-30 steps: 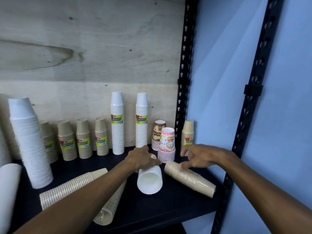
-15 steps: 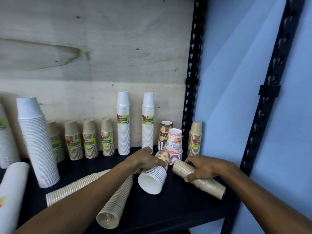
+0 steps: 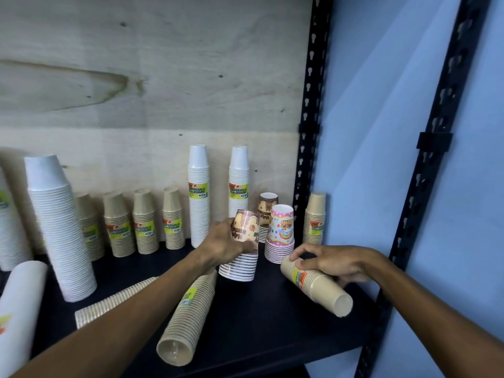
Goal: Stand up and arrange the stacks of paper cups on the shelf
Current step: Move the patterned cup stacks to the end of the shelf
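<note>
Left hand [image 3: 227, 245] is now gripping the printed cup stack [image 3: 243, 251] nearly upright, raised from lying. Right hand [image 3: 331, 261] is clasping the kraft cup stack [image 3: 317, 286], now turned base-forward.

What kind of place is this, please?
Probably a shop stockroom or storage corner: a slotted metal rack with a dark shelf, holding many labelled cup stacks against a plywood back.
</note>
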`<state>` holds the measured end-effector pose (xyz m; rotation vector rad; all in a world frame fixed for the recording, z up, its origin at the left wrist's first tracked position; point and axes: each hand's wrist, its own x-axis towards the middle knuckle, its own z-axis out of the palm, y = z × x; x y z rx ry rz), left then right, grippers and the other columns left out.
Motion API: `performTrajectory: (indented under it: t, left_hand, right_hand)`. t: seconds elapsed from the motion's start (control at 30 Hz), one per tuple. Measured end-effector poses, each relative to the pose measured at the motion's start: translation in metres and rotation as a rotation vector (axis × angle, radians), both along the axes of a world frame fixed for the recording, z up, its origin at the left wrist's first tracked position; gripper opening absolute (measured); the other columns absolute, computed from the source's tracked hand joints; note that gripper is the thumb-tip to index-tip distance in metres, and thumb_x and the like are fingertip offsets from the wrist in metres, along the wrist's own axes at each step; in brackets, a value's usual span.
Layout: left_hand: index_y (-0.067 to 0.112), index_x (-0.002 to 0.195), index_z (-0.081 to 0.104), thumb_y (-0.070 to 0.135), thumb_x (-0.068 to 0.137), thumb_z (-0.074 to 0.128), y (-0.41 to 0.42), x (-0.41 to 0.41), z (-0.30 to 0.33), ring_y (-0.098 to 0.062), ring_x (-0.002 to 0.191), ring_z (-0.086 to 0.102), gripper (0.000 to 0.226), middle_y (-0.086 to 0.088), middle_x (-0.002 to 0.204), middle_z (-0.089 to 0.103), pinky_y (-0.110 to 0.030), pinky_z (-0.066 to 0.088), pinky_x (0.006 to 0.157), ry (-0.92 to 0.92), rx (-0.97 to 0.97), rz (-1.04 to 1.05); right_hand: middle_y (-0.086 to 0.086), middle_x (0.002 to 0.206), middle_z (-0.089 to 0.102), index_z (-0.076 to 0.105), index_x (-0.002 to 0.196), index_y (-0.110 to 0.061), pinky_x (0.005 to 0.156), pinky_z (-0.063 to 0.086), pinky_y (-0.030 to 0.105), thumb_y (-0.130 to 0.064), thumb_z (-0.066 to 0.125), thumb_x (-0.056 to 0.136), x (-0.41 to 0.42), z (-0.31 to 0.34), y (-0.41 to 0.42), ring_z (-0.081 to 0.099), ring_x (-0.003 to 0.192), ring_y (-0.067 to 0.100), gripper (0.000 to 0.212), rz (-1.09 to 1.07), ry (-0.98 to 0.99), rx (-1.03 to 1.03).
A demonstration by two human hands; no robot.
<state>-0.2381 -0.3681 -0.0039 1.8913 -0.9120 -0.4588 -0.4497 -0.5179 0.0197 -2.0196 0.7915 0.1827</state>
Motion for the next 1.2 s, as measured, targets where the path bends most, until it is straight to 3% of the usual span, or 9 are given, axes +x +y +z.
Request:
performTrajectory:
  t: [0.1,0.2,0.27,0.4,0.57,0.7,0.87,1.03,1.2]
  left_hand:
    - [0.016,0.132,0.047,0.034,0.054,0.090,0.001,0.004,-0.006,-0.014,0.097,0.067,0.091,-0.001,0.115,0.064,-0.034,0.058,0.088,-0.031,-0.002,0.022]
    - [0.018,0.132,0.044,0.049,0.038,0.087,0.001,0.009,-0.011,-0.014,0.098,0.066,0.108,-0.002,0.118,0.059,-0.034,0.057,0.090,-0.079,-0.014,0.057]
    - [0.019,0.132,0.044,0.053,0.035,0.085,0.001,0.011,-0.014,-0.013,0.098,0.065,0.111,-0.002,0.119,0.057,-0.034,0.057,0.091,-0.104,-0.022,0.052]
    - [0.018,0.131,0.041,0.039,0.049,0.091,0.002,0.012,-0.018,-0.013,0.098,0.066,0.098,-0.002,0.119,0.057,-0.034,0.057,0.091,-0.099,-0.033,0.032]
    - [0.024,0.129,0.042,0.056,0.032,0.084,0.002,0.016,-0.023,-0.013,0.099,0.066,0.110,-0.001,0.119,0.057,-0.033,0.057,0.090,-0.092,-0.038,0.042]
    - [0.024,0.131,0.042,0.057,0.033,0.084,0.000,0.019,-0.025,-0.014,0.101,0.065,0.111,0.000,0.121,0.056,-0.034,0.057,0.090,-0.077,-0.045,0.047]
    - [0.025,0.131,0.042,0.060,0.030,0.082,-0.002,0.021,-0.024,-0.014,0.103,0.065,0.115,0.000,0.123,0.056,-0.034,0.056,0.092,-0.055,-0.051,0.050]
    - [0.024,0.131,0.043,0.061,0.030,0.081,-0.002,0.023,-0.025,-0.013,0.102,0.065,0.115,-0.001,0.123,0.057,-0.035,0.056,0.092,-0.054,-0.054,0.056]
    - [0.025,0.130,0.043,0.062,0.031,0.081,-0.001,0.020,-0.025,-0.014,0.104,0.063,0.113,0.000,0.123,0.055,-0.036,0.055,0.094,-0.076,-0.045,0.065]
  right_hand:
    - [0.004,0.127,0.059,0.065,0.119,-0.037,0.095,0.055,0.048,-0.040,0.054,0.100,0.001,-0.001,-0.003,0.065,0.113,0.027,0.022,-0.031,-0.019,0.020]
    - [0.006,0.123,0.064,0.067,0.120,-0.033,0.094,0.056,0.047,-0.040,0.056,0.098,0.004,0.001,-0.001,0.067,0.113,0.027,0.025,-0.055,-0.040,0.056]
    - [0.009,0.117,0.066,0.067,0.120,-0.025,0.086,0.060,0.046,-0.038,0.059,0.097,0.008,0.003,0.002,0.071,0.102,0.028,0.028,-0.075,-0.066,0.101]
    - [0.019,0.098,0.071,0.063,0.123,-0.003,0.066,0.062,0.035,-0.033,0.063,0.095,0.014,0.008,0.006,0.072,0.077,0.030,0.041,-0.105,-0.076,0.211]
    - [0.023,0.100,0.074,0.064,0.115,-0.003,0.059,0.060,0.025,-0.032,0.055,0.098,0.013,0.006,0.008,0.072,0.075,0.031,0.035,-0.135,-0.128,0.351]
    - [0.020,0.089,0.074,0.062,0.112,-0.004,0.055,0.061,0.029,-0.031,0.050,0.102,0.011,-0.005,0.007,0.071,0.065,0.031,0.031,-0.241,-0.257,0.526]
    - [0.025,0.111,0.069,0.062,0.124,-0.002,0.058,0.063,0.031,-0.034,0.051,0.101,0.015,-0.015,0.000,0.072,0.072,0.031,0.041,-0.346,-0.325,0.679]
    - [0.023,0.116,0.068,0.064,0.122,-0.001,0.053,0.062,0.032,-0.039,0.055,0.098,0.021,-0.016,-0.001,0.072,0.082,0.031,0.046,-0.426,-0.380,0.721]
    - [0.027,0.119,0.066,0.063,0.123,0.006,0.049,0.060,0.031,-0.046,0.058,0.094,0.022,-0.015,0.000,0.074,0.073,0.032,0.060,-0.439,-0.366,0.741]
